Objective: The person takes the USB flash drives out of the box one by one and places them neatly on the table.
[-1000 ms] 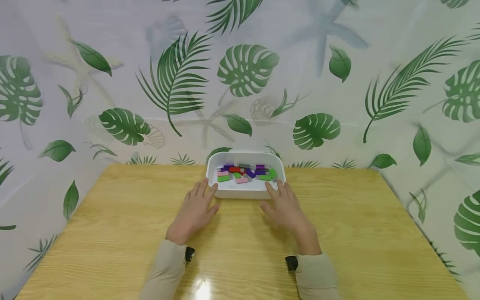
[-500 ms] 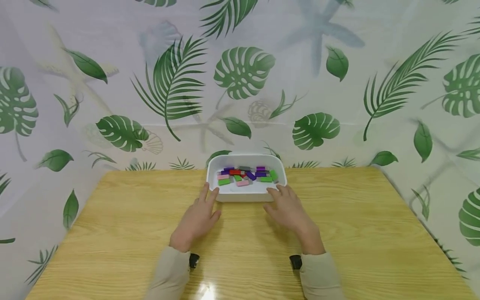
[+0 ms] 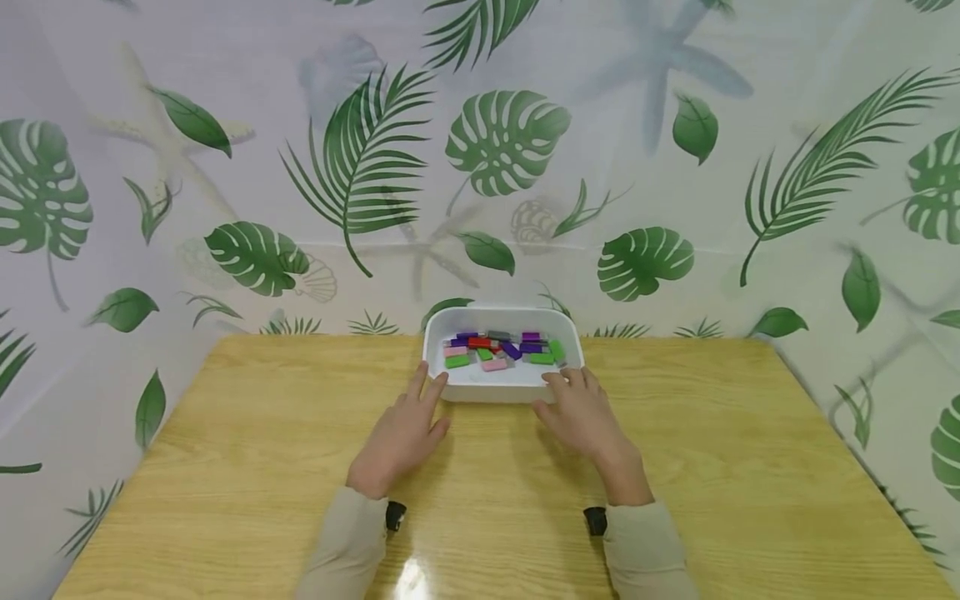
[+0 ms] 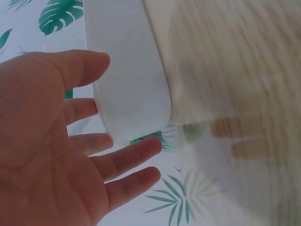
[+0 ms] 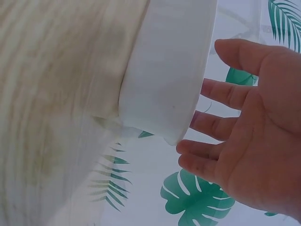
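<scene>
A white plastic box [image 3: 495, 393] sits at the back of the table. Inside lie several small USB flash drives in green, pink, purple, grey and red, such as the pink one [image 3: 494, 365]. My left hand [image 3: 397, 442] is at the box's front left corner, fingers spread and nearly straight, with fingertips at the rim. At the front right corner, my right hand [image 3: 585, 421] has its fingertips on the rim, the fingers slightly bent. Both thumbs stand apart from the front wall. The wrist views show the box's outer wall [image 4: 127, 66] beside the open palms, with the flash drives hidden.
The wooden table [image 3: 495, 500] extends in front of the box and to both sides. Behind it hangs a white cloth [image 3: 555, 275] printed with green leaves, close to the box's back wall. Black wrist cameras [image 3: 596, 521] sit at both sleeves.
The right fingers have bent a little more over the rim. The left fingers have shifted slightly at the corner. The head view has swayed a little; box and flash drives lie as before.
</scene>
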`<state>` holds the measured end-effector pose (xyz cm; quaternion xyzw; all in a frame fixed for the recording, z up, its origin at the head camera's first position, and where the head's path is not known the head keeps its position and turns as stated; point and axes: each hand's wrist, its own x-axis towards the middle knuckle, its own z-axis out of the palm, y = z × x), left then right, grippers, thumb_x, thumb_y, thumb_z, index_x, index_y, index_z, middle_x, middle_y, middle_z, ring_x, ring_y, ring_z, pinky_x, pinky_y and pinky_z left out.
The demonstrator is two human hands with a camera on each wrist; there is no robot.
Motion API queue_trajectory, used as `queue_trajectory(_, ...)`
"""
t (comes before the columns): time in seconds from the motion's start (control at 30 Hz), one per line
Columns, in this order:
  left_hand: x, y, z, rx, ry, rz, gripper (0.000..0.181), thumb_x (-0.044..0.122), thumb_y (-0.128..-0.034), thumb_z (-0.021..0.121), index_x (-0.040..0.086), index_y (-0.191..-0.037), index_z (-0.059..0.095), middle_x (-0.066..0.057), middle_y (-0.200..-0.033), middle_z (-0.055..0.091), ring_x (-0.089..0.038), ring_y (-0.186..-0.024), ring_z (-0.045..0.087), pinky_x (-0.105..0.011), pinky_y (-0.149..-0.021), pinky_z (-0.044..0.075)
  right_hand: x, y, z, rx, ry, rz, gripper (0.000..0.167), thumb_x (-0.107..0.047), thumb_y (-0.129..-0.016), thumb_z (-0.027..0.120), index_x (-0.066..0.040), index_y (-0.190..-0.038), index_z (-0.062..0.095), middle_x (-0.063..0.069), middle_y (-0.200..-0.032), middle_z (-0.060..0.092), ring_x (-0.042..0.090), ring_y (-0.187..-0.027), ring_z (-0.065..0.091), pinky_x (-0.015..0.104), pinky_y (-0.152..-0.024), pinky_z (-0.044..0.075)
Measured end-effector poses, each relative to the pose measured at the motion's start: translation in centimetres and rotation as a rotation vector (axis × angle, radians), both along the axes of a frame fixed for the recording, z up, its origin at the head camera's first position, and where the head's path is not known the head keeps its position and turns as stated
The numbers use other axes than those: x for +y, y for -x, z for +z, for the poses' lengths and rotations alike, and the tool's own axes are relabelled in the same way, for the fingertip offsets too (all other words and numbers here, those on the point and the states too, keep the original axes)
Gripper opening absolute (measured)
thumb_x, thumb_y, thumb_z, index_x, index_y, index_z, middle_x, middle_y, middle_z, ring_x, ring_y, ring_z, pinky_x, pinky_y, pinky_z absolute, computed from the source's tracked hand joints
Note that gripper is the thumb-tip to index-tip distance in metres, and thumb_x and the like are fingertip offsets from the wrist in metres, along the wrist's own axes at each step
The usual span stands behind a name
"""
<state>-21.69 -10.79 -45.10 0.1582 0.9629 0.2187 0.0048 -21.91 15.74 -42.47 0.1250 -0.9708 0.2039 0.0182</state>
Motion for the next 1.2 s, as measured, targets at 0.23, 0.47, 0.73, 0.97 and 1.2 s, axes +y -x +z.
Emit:
queue_trajectory(0.23,0.1,-0.1,0.37,-0.011,0.011,-0.008,0.065,0.028,-0.1012,0.058,0.01,-0.156,0.029,-0.021,-0.164,0.011,-0.049,-0.124,0.051,-0.058,-0.094,0.048,0.14,0.08,-0.02,0.006,-0.014,0.004,0.045,-0.025,-0.099,0.06,0.003,-0.135,0.055,0.033,-0.139,0.046,0.058,-0.135,0.029,0.068,-0.108,0.026)
queue_trajectory(0.47,0.06,0.38,0.88,-0.008,0.038,-0.003,0.066,0.028,-0.1011,0.058,0.012,-0.157,0.028,-0.02,-0.165,0.01,-0.047,-0.125,0.051,-0.057,-0.095,0.048,-0.16,0.39,0.37,-0.011,-0.019,0.004,0.048,-0.026,-0.099,0.06,0.003,-0.138,0.052,0.033,-0.142,0.044,0.058,-0.137,0.026,0.066,-0.111,0.023)
queue_trajectory(0.73,0.45,-0.02,0.47,-0.035,0.013,-0.002,0.067,0.027,-0.1004,0.059,0.012,-0.157,0.028,-0.019,-0.165,0.01,-0.047,-0.126,0.05,-0.058,-0.096,0.048,0.14,-0.18,0.27,-0.013,-0.049,0.028,0.048,-0.023,-0.098,0.061,0.004,-0.137,0.052,0.032,-0.139,0.047,0.057,-0.136,0.029,0.065,-0.113,0.021)
queue_trajectory(0.97,0.34,0.32,0.19,-0.015,0.016,-0.002,0.066,0.026,-0.1003,0.059,0.011,-0.157,0.028,-0.02,-0.165,0.01,-0.048,-0.126,0.05,-0.057,-0.095,0.048,0.19,-0.34,0.29,-0.014,-0.033,0.024,0.048,-0.023,-0.099,0.06,0.002,-0.139,0.051,0.031,-0.14,0.047,0.058,-0.138,0.025,0.067,-0.111,0.022)
queue_trajectory(1.2,0.27,0.28,0.06,-0.044,-0.01,0.001,0.067,0.026,-0.1,0.06,0.01,-0.157,0.027,-0.021,-0.165,0.007,-0.051,-0.127,0.047,-0.059,-0.096,0.046,-0.12,0.18,0.87,0.002,-0.053,-0.011,0.045,-0.026,-0.1,0.057,0.003,-0.135,0.055,0.031,-0.137,0.05,0.056,-0.133,0.035,0.066,-0.108,0.029)
